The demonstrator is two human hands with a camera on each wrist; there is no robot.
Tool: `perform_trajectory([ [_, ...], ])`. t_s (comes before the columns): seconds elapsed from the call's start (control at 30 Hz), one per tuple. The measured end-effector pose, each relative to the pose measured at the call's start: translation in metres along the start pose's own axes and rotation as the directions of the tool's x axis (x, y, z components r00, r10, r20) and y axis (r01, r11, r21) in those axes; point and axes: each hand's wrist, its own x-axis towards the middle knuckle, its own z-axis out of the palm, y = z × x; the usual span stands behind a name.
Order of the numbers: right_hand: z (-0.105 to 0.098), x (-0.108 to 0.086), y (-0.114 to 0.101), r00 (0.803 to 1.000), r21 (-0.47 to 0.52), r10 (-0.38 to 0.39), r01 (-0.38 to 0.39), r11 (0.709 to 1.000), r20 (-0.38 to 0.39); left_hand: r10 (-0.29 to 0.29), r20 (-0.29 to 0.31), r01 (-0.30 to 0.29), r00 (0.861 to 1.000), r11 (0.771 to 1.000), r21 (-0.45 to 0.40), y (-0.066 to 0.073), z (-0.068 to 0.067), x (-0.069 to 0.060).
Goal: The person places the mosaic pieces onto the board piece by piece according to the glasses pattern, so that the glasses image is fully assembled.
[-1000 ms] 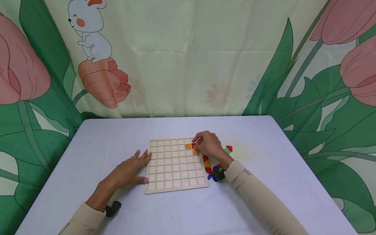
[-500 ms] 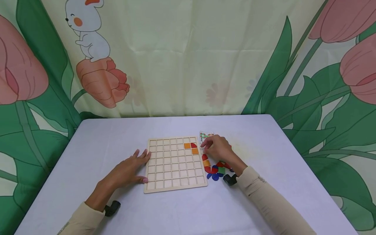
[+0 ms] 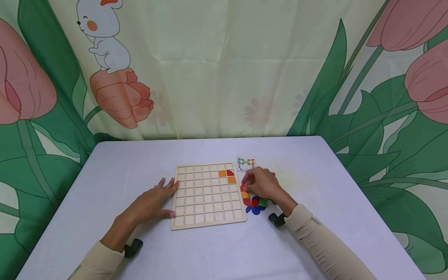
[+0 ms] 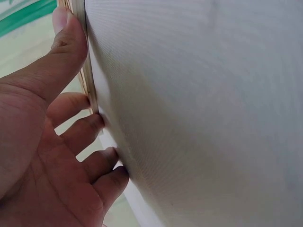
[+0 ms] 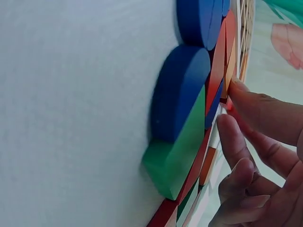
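Note:
A wooden grid board (image 3: 204, 196) lies on the white-covered table. Two orange square blocks (image 3: 231, 179) and one red block with a rounded side (image 3: 230, 173) sit in cells at its upper right. My left hand (image 3: 150, 202) rests on the board's left edge, fingers spread; in the left wrist view the thumb and fingertips touch that edge. My right hand (image 3: 264, 183) is over the loose blocks right of the board. Its thumb and index finger pinch a red rounded block (image 3: 242, 187), partly hidden by the fingers. An orange block (image 3: 245, 195) lies just below it.
A small pattern card (image 3: 246, 163) lies beyond the right hand. Blue rounded blocks (image 3: 256, 210), a green block (image 5: 182, 144) and several red ones cluster along the board's right side, partly under the hand. A patterned curtain (image 3: 224, 77) hangs behind the table.
My right hand has left the red block in the board's upper right and moved right and toward me, down to the loose blocks, uncovering the card. The left hand stays in place.

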Motion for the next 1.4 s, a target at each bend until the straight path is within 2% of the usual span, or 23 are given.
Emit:
perform_trajectory([
  [0.47, -0.011, 0.001, 0.001, 0.998, 0.092, -0.01, 0.016, 0.996, -0.066, 0.011, 0.0, -0.011, 1.0, 1.0, -0.014, 0.0, -0.002, -0.001],
  [0.7, -0.011, 0.007, -0.016, 0.993, 0.107, -0.033, 0.045, 0.993, -0.116, 0.004, 0.007, -0.004, 1.0, 1.0, -0.011, 0.001, -0.003, -0.002],
  [0.93, -0.006, 0.016, -0.033, 0.993, 0.157, -0.024, 0.041, 0.987, -0.112, 0.007, 0.015, -0.006, 1.0, 1.0, -0.004, 0.002, -0.004, -0.003],
  [1.4, 0.01, 0.037, -0.062, 0.99, 0.16, -0.106, 0.121, 0.98, -0.094, 0.0, 0.003, 0.0, 1.0, 1.0, -0.014, 0.001, -0.002, -0.002],
])
